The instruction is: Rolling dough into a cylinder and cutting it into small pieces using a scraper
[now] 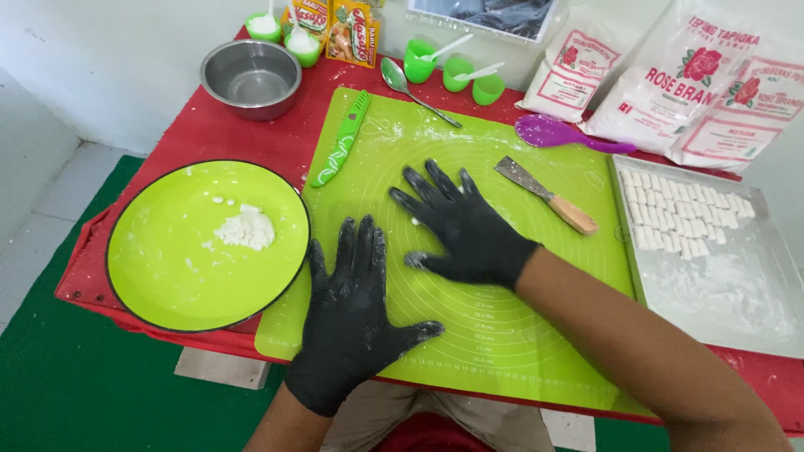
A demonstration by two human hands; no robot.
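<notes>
- Right hand (463,228) lies flat, fingers spread, on the green mat (502,335), holding nothing
- Left hand (352,310) flat beside it
- Scraper (546,195) lies just right of the right hand, handle angled away

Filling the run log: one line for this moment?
left hand: flat on green mat | right hand: flat on mat | scraper: idle | dough pieces: on tray
</notes>
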